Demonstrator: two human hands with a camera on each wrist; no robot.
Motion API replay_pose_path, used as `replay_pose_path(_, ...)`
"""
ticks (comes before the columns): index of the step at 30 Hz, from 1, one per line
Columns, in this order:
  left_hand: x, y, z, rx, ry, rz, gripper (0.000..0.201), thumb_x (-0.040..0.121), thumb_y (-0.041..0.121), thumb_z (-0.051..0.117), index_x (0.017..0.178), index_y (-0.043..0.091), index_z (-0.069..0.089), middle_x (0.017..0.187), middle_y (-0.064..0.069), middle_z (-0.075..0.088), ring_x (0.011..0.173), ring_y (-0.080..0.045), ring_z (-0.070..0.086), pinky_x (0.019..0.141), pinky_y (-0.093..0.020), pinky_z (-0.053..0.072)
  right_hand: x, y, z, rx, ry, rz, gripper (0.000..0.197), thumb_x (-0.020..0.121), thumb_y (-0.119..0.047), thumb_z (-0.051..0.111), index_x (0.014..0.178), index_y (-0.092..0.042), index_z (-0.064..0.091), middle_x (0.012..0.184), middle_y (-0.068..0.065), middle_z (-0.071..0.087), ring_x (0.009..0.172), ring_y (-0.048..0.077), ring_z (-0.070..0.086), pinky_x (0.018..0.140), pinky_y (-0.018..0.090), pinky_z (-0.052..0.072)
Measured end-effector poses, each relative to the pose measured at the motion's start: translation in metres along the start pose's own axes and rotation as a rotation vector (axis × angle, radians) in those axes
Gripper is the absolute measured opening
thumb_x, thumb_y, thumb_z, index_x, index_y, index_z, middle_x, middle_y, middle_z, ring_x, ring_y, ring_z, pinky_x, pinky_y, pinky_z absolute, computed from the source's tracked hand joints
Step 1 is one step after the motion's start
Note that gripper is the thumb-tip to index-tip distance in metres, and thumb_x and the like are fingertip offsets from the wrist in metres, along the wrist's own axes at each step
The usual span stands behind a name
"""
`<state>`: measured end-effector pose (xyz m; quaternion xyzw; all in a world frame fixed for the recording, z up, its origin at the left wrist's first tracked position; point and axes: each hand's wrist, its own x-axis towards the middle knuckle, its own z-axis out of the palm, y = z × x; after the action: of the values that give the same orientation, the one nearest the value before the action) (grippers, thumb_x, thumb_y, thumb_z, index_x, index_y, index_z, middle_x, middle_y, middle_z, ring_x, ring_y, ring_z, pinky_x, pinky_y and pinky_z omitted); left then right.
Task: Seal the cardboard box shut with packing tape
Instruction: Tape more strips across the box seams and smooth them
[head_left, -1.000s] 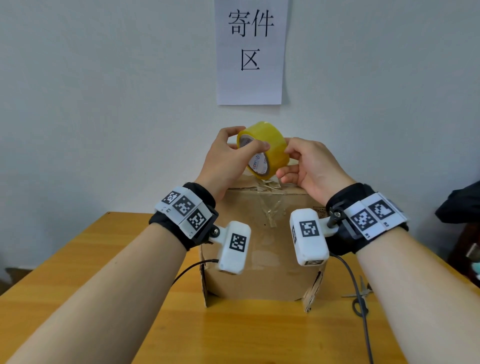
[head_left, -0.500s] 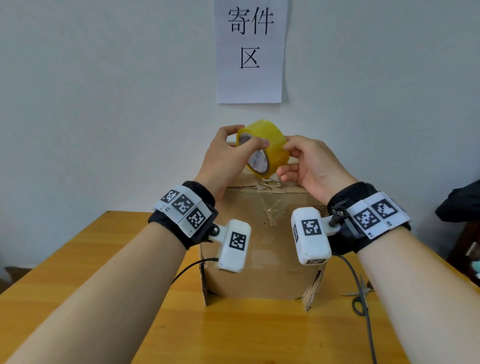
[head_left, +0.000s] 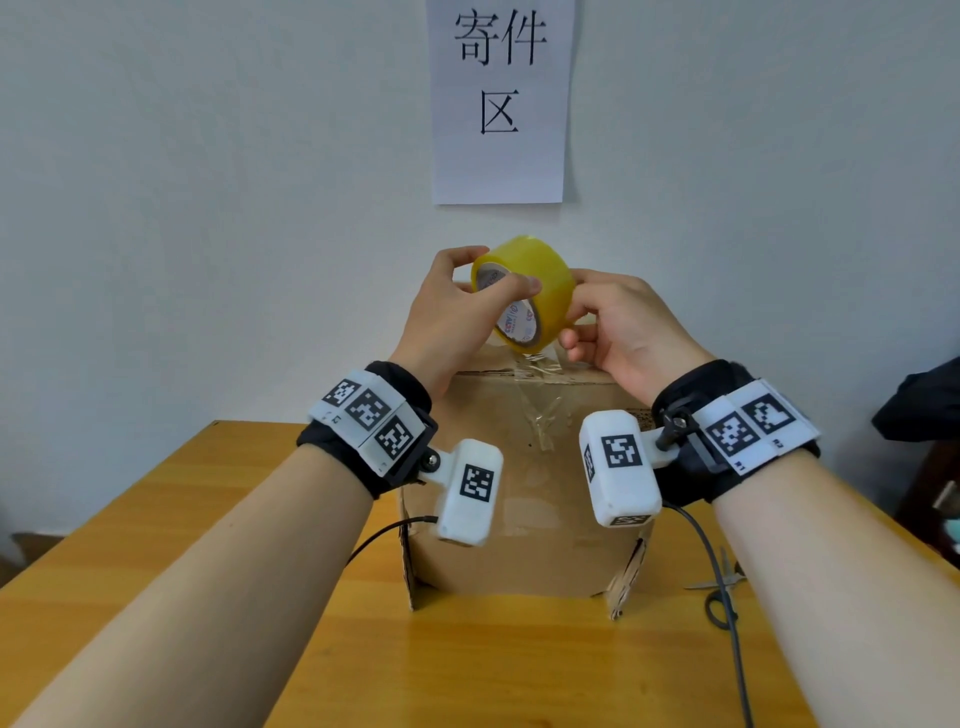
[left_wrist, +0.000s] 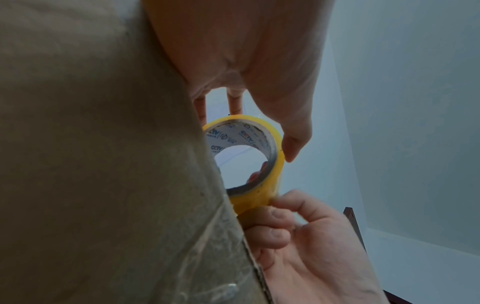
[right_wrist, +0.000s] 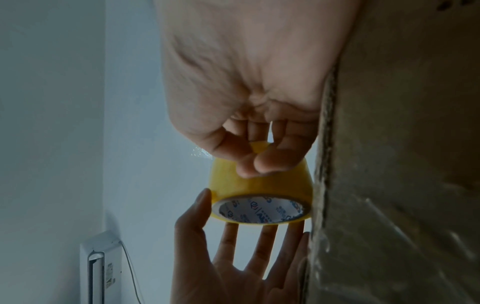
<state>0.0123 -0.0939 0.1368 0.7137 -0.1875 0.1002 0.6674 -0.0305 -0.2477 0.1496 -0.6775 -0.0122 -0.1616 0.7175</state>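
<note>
A brown cardboard box (head_left: 530, 499) stands on the wooden table, with crinkled clear tape (head_left: 540, 415) down the upper middle of its near face. Above the box's top both hands hold a yellow roll of packing tape (head_left: 540, 291). My left hand (head_left: 457, 317) grips the roll by its left rim, thumb over the core opening. My right hand (head_left: 608, 322) pinches the roll's outer surface on the right. In the right wrist view the thumb and fingers (right_wrist: 259, 162) press on the yellow tape roll (right_wrist: 262, 191). The left wrist view shows the tape roll (left_wrist: 249, 164) beside the box's edge.
Scissors (head_left: 719, 584) lie on the table (head_left: 156, 545) to the right of the box, next to a black cable (head_left: 727, 613). A paper sign (head_left: 501, 98) hangs on the wall behind. A dark object (head_left: 924, 410) sits at the far right edge.
The roll has turned slightly in the hands; the left thumb now lies further across the core. The hands and box stay in about the same place.
</note>
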Motion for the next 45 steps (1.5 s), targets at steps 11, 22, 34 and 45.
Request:
replay_pose_path(11, 0.000, 0.002, 0.001, 0.054, -0.014, 0.019, 0.067, 0.075, 0.046, 0.080, 0.131, 0.035, 0.045, 0.108, 0.002, 0.060, 0.089, -0.003, 0.062, 0.068, -0.019, 0.047, 0.004, 0.001, 0.001, 0.006, 0.037, 0.032, 0.012, 0.083, -0.007, 0.055, 0.095, -0.006, 0.052, 0.094, 0.014, 0.046, 0.043, 0.016, 0.043, 0.043, 0.024, 0.034)
replay_pose_path(22, 0.006, 0.003, 0.005, 0.004, -0.018, -0.040, 0.063, 0.076, 0.047, 0.076, 0.130, 0.036, 0.046, 0.116, 0.003, 0.062, 0.100, -0.008, 0.062, 0.077, -0.025, 0.050, 0.006, 0.004, 0.000, -0.010, -0.005, 0.020, 0.023, 0.084, 0.005, 0.048, 0.096, -0.008, 0.063, 0.084, 0.014, 0.048, 0.045, 0.016, 0.043, 0.043, 0.024, 0.034)
replay_pose_path(34, 0.012, -0.001, -0.002, -0.103, 0.000, -0.122, 0.084, 0.057, 0.060, 0.080, 0.123, 0.026, 0.041, 0.116, -0.006, 0.062, 0.101, -0.025, 0.070, 0.094, -0.044, 0.055, 0.006, 0.008, -0.006, 0.060, 0.001, -0.115, 0.035, 0.088, -0.012, 0.074, 0.122, -0.009, 0.068, 0.106, 0.009, 0.072, 0.071, 0.015, 0.065, 0.063, 0.025, 0.053)
replay_pose_path(45, 0.003, 0.006, -0.010, -0.203, -0.124, -0.095, 0.030, 0.084, 0.031, 0.075, 0.106, 0.011, 0.069, 0.098, -0.003, 0.076, 0.091, -0.019, 0.073, 0.070, -0.024, 0.056, 0.003, 0.005, -0.002, 0.069, -0.071, -0.027, 0.035, 0.084, -0.022, 0.076, 0.112, -0.001, 0.071, 0.104, 0.013, 0.076, 0.096, 0.028, 0.074, 0.087, 0.030, 0.060)
